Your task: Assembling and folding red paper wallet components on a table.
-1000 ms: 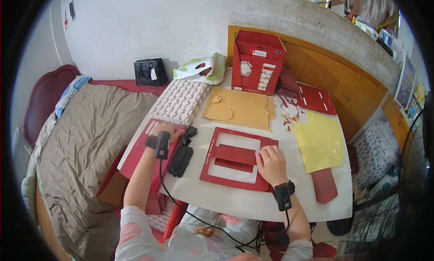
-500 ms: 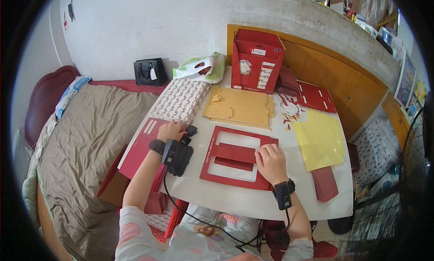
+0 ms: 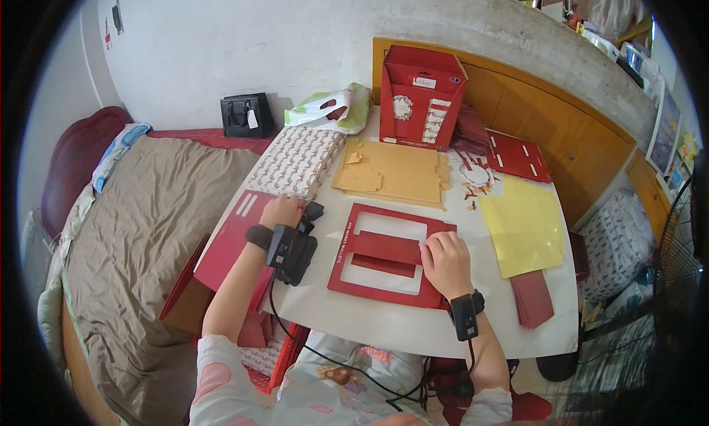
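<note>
here's the dark red folded paper strip (image 3: 385,247), lying across the open window of a flat red cardboard frame (image 3: 377,291), which sits on the white tabletop (image 3: 458,334) between my hands. my right hand (image 3: 447,262) is at the strip's right end, over the frame's right side, fingers bent and close together; i can't tell whether they're clamped on the paper. over on the left, my left hand (image 3: 283,210) is at the upper right of the flat red cardboard sheets (image 3: 230,255), fingers curled, tips hidden, so i can't tell what they grip. a lumpy black object (image 3: 300,262) is just beside that wrist. beyond the frame lie flat tan cardboard pieces (image 3: 399,171), with a tall red cardboard box (image 3: 393,131) upright behind them. to the right, glossy yellow sheets (image 3: 519,227) partly cover a stack of dark red folded paper pieces (image 3: 532,300). far left, a white patterned block (image 3: 292,160) rests near the table's edge.
</note>
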Demonstrator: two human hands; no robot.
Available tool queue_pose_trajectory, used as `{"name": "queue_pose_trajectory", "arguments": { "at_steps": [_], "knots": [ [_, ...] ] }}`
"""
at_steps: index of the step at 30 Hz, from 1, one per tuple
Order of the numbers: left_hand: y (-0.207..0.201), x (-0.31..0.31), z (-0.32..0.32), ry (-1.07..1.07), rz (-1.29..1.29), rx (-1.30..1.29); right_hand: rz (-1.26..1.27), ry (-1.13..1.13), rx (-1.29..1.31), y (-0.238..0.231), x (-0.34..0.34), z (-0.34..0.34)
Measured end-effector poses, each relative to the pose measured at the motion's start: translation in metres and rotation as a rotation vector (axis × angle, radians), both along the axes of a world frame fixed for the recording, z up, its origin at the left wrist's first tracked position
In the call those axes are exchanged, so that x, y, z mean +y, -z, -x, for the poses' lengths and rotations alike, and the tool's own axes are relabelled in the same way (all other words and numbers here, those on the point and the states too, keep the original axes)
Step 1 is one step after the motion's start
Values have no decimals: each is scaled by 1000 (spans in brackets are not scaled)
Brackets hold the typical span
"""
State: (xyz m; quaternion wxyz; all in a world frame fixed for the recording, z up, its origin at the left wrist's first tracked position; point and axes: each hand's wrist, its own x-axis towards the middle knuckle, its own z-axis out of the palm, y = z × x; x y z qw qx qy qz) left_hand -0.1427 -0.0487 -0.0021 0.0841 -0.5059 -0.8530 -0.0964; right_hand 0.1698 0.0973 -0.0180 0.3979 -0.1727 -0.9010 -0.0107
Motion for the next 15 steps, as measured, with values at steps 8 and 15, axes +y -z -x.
{"name": "queue_pose_trajectory", "arguments": {
  "at_steps": [8, 15],
  "knots": [
    [-5, 4, -9, -85, 38, 248, 14, -2, 9, -2, -1, -1],
    [-17, -4, -17, -118, -11, 360, 14, 1, 7, -2, -1, 0]
  ]
}}
